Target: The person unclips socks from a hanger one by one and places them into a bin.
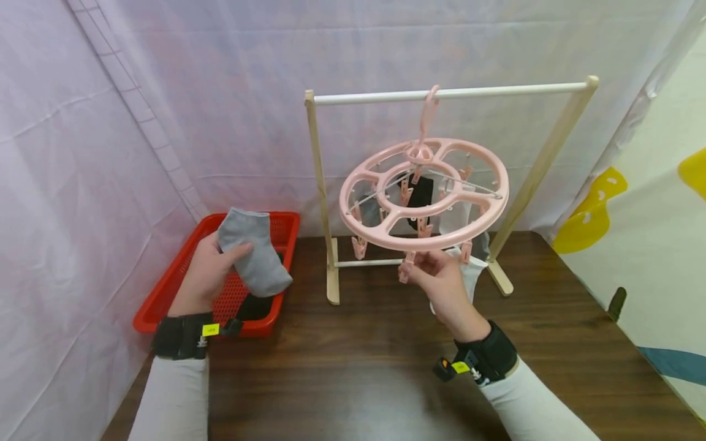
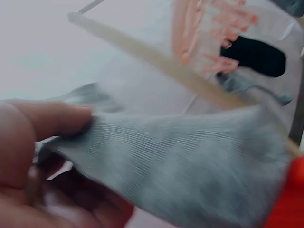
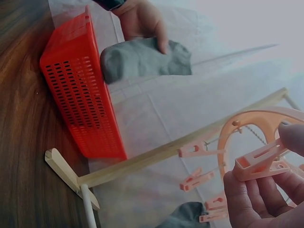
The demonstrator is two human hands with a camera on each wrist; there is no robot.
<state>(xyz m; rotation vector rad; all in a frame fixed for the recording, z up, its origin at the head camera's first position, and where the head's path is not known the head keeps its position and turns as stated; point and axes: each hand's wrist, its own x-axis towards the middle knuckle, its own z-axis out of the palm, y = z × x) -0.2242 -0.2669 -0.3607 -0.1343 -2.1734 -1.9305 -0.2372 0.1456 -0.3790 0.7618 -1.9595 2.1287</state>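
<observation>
A grey sock (image 1: 255, 252) is pinched between the thumb and fingers of my left hand (image 1: 205, 269), held up over the red basket (image 1: 165, 291). In the left wrist view the sock (image 2: 180, 161) stretches out from the thumb toward the right. My right hand (image 1: 441, 283) pinches a pink clothespin (image 1: 408, 267) at the front rim of the round pink drying hanger (image 1: 353, 223). Seen from the right wrist, that clothespin (image 3: 261, 161) sits between thumb and fingers with no cloth in it. Black, grey and white socks hang below the ring, among them a black sock (image 2: 259, 56).
The hanger hooks over the white bar (image 1: 507, 90) of a wooden stand (image 1: 318, 177) on the brown table (image 1: 353, 380). Dark cloth (image 1: 255, 306) lies in the basket. A white sock (image 1: 471, 272) hangs close behind my right hand. White curtains (image 1: 231, 110) enclose the back and left.
</observation>
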